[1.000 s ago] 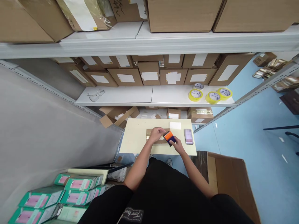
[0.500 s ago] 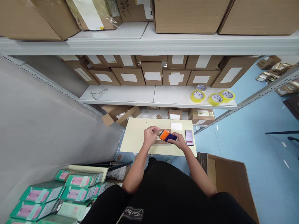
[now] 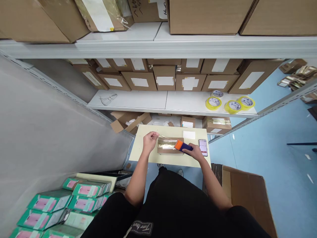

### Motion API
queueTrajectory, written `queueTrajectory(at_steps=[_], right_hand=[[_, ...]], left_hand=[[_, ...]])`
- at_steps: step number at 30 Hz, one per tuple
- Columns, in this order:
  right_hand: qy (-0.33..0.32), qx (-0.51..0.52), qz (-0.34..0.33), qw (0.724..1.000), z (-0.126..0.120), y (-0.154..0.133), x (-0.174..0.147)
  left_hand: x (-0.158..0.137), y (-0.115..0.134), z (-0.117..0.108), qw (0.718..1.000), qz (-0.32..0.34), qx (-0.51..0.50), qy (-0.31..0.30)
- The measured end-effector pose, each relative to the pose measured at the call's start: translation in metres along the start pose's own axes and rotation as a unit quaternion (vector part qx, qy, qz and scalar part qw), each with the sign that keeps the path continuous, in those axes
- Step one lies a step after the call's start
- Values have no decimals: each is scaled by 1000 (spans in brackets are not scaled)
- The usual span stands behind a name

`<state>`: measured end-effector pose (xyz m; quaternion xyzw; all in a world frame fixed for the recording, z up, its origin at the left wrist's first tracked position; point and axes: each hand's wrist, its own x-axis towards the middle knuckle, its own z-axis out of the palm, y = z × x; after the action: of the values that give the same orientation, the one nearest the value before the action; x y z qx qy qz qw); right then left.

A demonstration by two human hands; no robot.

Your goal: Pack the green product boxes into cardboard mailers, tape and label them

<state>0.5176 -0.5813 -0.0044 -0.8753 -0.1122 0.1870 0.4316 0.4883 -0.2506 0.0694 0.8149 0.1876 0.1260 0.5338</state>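
Carton [image 3: 170,151] taped, another strip [image 3: 165,137] seemingly still to lay
Left hand [image 3: 150,142] pinches the strip's end; right hand [image 3: 196,152] grips the dispenser [image 3: 183,146]; tape [image 3: 166,145] already crosses the carton.

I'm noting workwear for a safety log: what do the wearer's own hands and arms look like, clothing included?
The left hand and right hand are ungloved, with no watch or bracelet visible; rings are too small to tell. Black short sleeves end near the elbows, leaving the forearms uncovered. The black top has a patch with pale lettering and a dashed border.
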Motion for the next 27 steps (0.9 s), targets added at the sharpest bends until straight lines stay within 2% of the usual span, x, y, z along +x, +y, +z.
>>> queueTrajectory(at_steps=[3, 6, 10, 14, 20, 27], right_hand=[[13, -74, 5, 997, 4, -8, 13], [-4, -144, 12, 990, 14, -18, 31], [-40, -207, 26, 977, 36, -28, 52], [-58, -257, 46, 964, 52, -30, 58], [-75, -300, 47, 950, 60, -27, 53], [-87, -306, 51, 947, 67, -31, 56]], left_hand=[[3, -51, 7, 994, -81, -68, 29], [3, -97, 11, 978, -158, -120, 60], [7, -137, 14, 969, -200, -125, 80], [9, -162, 19, 962, -235, -123, 72], [0, -193, 29, 949, -294, -101, 46], [-10, -210, 72, 944, -329, -25, -1]])
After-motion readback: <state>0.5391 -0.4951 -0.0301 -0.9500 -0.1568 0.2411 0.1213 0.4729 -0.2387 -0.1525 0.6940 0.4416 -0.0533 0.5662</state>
